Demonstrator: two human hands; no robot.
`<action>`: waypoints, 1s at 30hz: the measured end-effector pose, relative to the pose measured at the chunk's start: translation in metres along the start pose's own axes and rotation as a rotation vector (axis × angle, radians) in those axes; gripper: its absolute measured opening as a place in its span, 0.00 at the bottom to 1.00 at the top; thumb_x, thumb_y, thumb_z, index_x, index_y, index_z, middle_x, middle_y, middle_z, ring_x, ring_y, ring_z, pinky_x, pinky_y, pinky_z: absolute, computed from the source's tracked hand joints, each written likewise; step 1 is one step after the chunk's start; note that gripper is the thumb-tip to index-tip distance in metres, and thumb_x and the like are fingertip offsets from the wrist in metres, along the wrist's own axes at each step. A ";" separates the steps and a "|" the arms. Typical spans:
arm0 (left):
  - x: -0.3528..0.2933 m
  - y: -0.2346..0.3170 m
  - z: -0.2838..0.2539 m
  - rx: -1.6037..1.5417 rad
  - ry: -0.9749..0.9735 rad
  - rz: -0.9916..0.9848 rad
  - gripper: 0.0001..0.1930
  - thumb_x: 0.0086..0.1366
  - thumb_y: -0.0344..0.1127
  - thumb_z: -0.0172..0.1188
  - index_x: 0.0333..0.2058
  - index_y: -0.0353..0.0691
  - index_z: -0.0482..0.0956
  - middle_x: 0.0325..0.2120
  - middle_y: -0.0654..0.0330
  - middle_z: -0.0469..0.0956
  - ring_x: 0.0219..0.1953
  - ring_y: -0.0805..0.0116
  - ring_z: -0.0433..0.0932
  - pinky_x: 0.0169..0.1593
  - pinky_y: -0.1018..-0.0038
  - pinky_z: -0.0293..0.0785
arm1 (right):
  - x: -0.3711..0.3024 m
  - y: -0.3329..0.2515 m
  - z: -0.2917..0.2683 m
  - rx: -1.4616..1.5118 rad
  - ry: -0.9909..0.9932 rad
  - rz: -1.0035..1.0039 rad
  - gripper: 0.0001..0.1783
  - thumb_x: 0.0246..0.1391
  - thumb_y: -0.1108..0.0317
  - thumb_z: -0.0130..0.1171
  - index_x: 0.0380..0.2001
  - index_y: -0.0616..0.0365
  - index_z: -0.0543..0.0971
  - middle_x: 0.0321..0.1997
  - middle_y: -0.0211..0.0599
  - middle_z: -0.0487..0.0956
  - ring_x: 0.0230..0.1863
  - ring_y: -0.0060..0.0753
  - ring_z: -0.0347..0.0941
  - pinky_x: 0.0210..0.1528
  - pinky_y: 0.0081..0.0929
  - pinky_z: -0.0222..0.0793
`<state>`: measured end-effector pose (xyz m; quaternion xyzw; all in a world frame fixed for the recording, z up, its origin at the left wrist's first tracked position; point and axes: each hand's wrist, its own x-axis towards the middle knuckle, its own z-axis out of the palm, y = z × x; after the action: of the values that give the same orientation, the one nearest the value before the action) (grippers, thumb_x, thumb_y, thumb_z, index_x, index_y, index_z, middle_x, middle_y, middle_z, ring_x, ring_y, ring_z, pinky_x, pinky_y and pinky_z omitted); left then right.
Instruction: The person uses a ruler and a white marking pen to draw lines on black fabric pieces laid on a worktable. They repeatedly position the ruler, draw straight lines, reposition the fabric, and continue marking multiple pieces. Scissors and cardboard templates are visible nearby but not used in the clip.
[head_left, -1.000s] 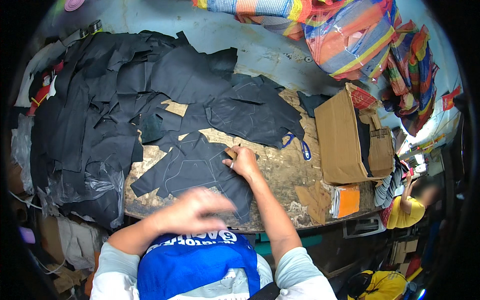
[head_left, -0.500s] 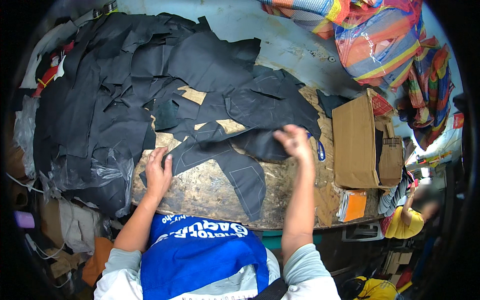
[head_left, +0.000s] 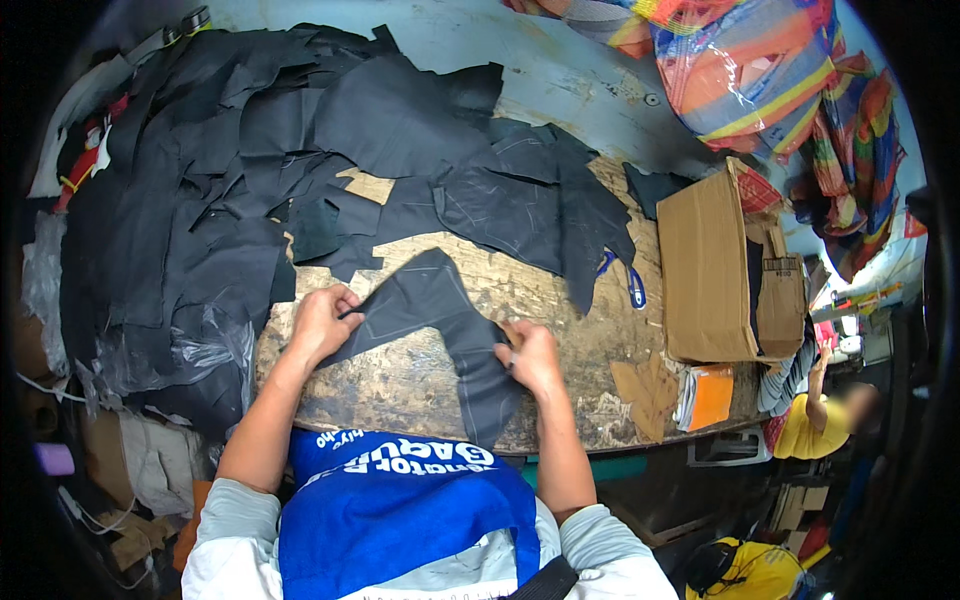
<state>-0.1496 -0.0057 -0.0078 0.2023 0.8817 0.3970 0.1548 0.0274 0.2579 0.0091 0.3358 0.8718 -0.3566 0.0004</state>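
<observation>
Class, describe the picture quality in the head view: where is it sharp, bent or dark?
Head view: even light; both hands, left and right, and the dark cloth piece look sharp; the table edge bows near the black rim; a person's face at right is blurred.

Dark cut piece (head_left: 440, 320), probably leather

Black cut fabric piece (head_left: 440, 320) — curved, chalk-lined (faint white) — lies flat on the worn workbench (head_left: 400, 375).
</observation>
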 end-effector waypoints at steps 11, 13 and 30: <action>-0.042 0.068 0.065 0.159 -0.278 0.718 0.25 0.53 0.45 0.66 0.49 0.42 0.75 0.49 0.48 0.72 0.55 0.52 0.67 0.58 0.53 0.60 | -0.062 0.027 -0.062 -0.280 0.464 -0.059 0.18 0.35 0.61 0.73 0.31 0.57 0.81 0.30 0.47 0.80 0.33 0.49 0.78 0.35 0.38 0.73; -0.075 0.063 0.064 0.416 -0.532 0.666 0.33 0.56 0.57 0.59 0.57 0.47 0.69 0.62 0.46 0.56 0.66 0.48 0.50 0.63 0.39 0.43 | -0.045 0.008 -0.040 -0.207 0.368 -0.261 0.16 0.39 0.60 0.71 0.31 0.55 0.81 0.31 0.42 0.81 0.32 0.46 0.78 0.34 0.35 0.73; -0.080 0.061 0.063 0.306 -0.326 0.712 0.32 0.58 0.54 0.58 0.55 0.40 0.68 0.61 0.42 0.55 0.67 0.45 0.47 0.61 0.35 0.40 | 0.000 -0.019 0.014 0.272 -0.019 -0.378 0.21 0.33 0.70 0.74 0.35 0.61 0.78 0.32 0.42 0.80 0.34 0.35 0.77 0.38 0.28 0.73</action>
<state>-0.0388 0.0330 0.0074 0.5751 0.7697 0.2529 0.1134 0.0131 0.2389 0.0104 0.1604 0.8630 -0.4678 -0.1035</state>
